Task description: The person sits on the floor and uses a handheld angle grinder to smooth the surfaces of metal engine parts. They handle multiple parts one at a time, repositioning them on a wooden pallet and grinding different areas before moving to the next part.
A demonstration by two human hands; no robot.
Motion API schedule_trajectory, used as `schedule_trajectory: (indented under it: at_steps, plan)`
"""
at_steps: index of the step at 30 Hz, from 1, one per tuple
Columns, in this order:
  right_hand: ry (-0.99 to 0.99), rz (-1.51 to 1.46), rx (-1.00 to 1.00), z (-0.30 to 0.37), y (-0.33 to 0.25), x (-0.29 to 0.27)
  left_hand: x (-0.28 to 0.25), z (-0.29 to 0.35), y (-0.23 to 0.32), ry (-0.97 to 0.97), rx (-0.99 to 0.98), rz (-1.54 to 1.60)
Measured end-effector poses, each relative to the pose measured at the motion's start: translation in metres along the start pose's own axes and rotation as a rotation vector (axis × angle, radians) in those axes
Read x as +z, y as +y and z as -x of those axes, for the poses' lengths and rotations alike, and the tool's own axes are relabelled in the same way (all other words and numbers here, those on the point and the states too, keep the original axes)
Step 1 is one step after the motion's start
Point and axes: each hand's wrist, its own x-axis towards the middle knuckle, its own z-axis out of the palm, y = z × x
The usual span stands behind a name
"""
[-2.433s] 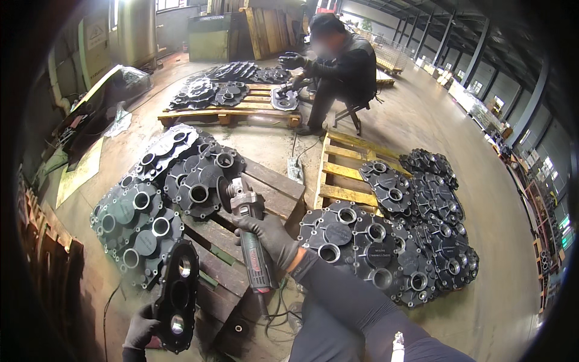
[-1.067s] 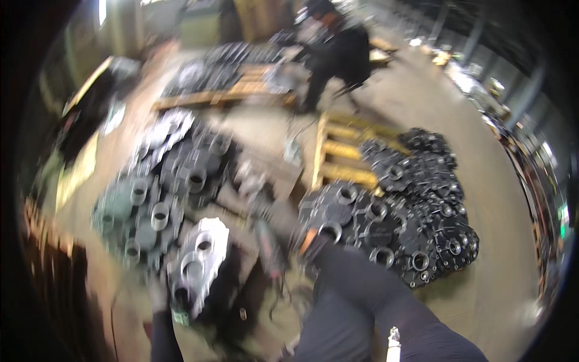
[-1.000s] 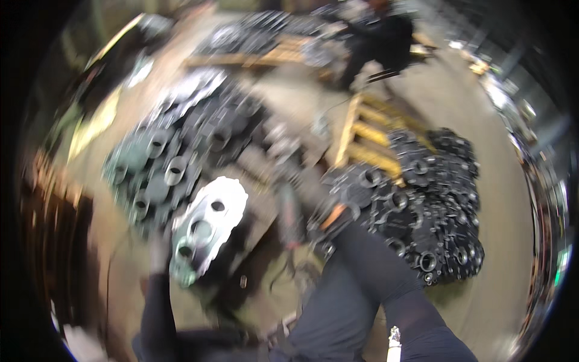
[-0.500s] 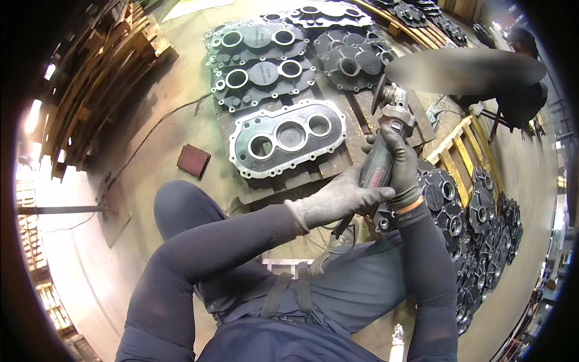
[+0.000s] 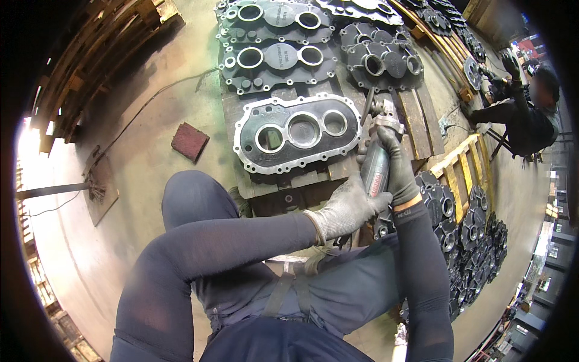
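Angle grinder (image 5: 375, 158) — right hand (image 5: 395, 166) and left hand (image 5: 347, 211) in closed grip around it, beside grey housing plate (image 5: 297, 134)

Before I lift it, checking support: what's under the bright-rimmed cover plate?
The cover plate lies on a wooden pallet; slats show around it. What lies directly beneath is hidden.

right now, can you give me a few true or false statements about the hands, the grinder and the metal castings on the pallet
1. Both gloved hands grip the grey and red angle grinder. True: the left hand holds its rear, the right hand its body.
2. The flat silver-rimmed metal casting with three round holes lies on the wooden pallet. True.
3. The grinder's head sits at the casting's left end. False: it is at the right end.
4. The small dark red block rests on the casting. False: it lies on the floor, apart from it.
5. Nobody else is in view. False: another person sits at the upper right.
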Motion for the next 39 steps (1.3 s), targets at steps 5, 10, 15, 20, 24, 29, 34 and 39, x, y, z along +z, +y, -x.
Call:
schedule_trajectory:
  at_steps: [5, 10, 15, 20, 24, 29, 34, 39]
  plan:
    - [-0.048, -0.015, -0.043, -0.014, 0.003, -0.003, -0.009, -0.017, -0.002, -0.059, -0.034, 0.076]
    - [0.002, 0.127, -0.033, -0.02, -0.002, -0.006, -0.016, -0.047, -0.015, -0.218, 0.047, 0.12]
    - [0.135, 0.654, -0.037, -0.036, 0.005, -0.026, -0.018, -0.026, -0.005, -0.335, 0.425, -1.015]
    - [0.118, 0.753, 0.006, -0.049, 0.015, -0.02, -0.016, 0.0, 0.007, -0.563, 0.416, -1.17]
    - [0.119, 0.757, 0.023, -0.061, 0.017, -0.009, -0.003, 0.011, -0.024, -0.564, 0.414, -1.263]
    - [0.087, 0.721, 0.072, -0.073, 0.013, -0.005, 0.002, 0.009, -0.029, -0.58, 0.358, -1.308]
    - [0.13, 0.726, 0.062, -0.085, 0.017, 0.0, -0.005, -0.004, -0.015, -0.709, 0.223, -1.275]
    - [0.098, 0.723, 0.104, -0.095, 0.013, 0.008, -0.004, -0.002, -0.03, -0.622, 0.256, -1.241]
